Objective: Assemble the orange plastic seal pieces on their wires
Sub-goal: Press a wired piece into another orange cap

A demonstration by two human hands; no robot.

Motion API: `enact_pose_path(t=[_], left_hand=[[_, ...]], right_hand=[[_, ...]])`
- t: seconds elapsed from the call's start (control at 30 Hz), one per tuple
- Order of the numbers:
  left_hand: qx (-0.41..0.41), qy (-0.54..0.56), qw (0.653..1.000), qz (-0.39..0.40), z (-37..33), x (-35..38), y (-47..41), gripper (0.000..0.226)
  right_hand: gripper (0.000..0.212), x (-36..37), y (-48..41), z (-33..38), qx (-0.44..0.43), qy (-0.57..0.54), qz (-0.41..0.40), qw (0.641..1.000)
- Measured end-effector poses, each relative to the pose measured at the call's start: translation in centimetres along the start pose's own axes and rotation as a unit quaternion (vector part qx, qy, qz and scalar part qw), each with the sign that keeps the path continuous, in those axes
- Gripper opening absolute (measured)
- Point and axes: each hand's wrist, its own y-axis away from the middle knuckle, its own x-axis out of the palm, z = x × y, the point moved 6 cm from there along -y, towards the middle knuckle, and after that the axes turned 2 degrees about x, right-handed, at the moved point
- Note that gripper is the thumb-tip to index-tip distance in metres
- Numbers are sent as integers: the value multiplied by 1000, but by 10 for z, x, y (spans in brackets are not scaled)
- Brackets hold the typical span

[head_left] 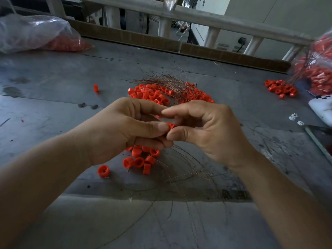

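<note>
My left hand (124,130) and my right hand (203,130) meet above the grey table, and both pinch one small orange seal piece (170,125) between thumbs and fingers. Most of that piece is hidden by my fingertips. Thin wires (188,169) trail down from under my hands onto the table. Below my hands lies a small cluster of orange seal pieces (142,159) with wires attached. A larger pile of loose orange pieces (152,93) lies beyond my hands, with a bundle of copper wires (161,80) lying across its far side.
A clear bag of orange pieces (36,33) lies at the far left; another bag with wired pieces (318,69) at the far right, with a small heap (280,88) beside it. A white phone (321,108) lies at the right edge. A cardboard strip (161,40) borders the table's back.
</note>
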Motion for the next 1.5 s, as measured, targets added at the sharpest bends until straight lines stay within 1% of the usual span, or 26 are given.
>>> enact_pose_path(t=[0.07, 0.13, 0.23, 0.37, 0.5, 0.57, 0.63, 0.73, 0.8, 0.83, 0.9, 0.93, 1.07, 1.17, 1.23, 1.3, 1.37, 1.47, 1.5], left_hand=[[-9, -3, 1000, 8, 1, 0, 0, 33], [-19, 0, 1000, 10, 3, -1, 1, 42], [-19, 5, 1000, 23, 5, 0, 1, 47], [14, 1, 999, 28, 0, 2, 2, 51], [71, -94, 993, 2, -7, 4, 5, 61], [83, -108, 991, -13, -6, 4, 4, 64], [93, -115, 989, -14, -7, 6, 5, 63], [106, -95, 990, -1, -8, 7, 7, 59], [103, -83, 991, 2, -8, 8, 8, 63], [99, -82, 992, 2, -8, 8, 8, 64], [88, -78, 993, -6, -6, 8, 6, 60], [81, -71, 994, -10, -6, 7, 5, 59], [65, -33, 997, -4, -8, 3, 6, 58], [72, -14, 997, -7, -10, 2, 5, 46], [83, 7, 996, -17, -13, 0, 4, 39], [94, 28, 994, -37, -16, -5, 3, 33], [107, 56, 991, -51, -19, -10, 3, 28], [127, 78, 987, -60, -22, -13, 4, 22], [132, 76, 986, -61, -23, -12, 4, 22]], right_hand=[[37, 3, 0, 1, -3, 25, 35, 999], [28, 5, 0, 1, -1, 28, 66, 997], [14, 8, 0, 0, 9, 45, 89, 995], [9, 8, 0, 2, -12, 76, 61, 995], [8, 10, 1, 4, -30, 107, 45, 993], [6, 10, 1, 6, -34, 112, 44, 992], [5, 12, 2, 8, -39, 114, 41, 992], [3, 13, 3, 10, -36, 98, 36, 994], [3, 14, 4, 10, -33, 90, 36, 995], [6, 14, 3, 9, -27, 87, 39, 995], [15, 13, 2, 6, -11, 78, 46, 996], [15, 12, 1, 5, -6, 73, 47, 996], [11, 9, -1, 5, 0, 46, 23, 999], [25, 4, -1, 3, 17, 19, 16, 1000], [28, 4, -1, -1, 56, -25, 30, 998], [26, 3, -1, -3, 79, -53, 33, 995], [19, 0, -2, -4, 76, -58, 24, 995], [5, -5, -2, -2, 64, -39, 4, 997], [8, -8, -2, -2, 61, -24, -5, 998]])
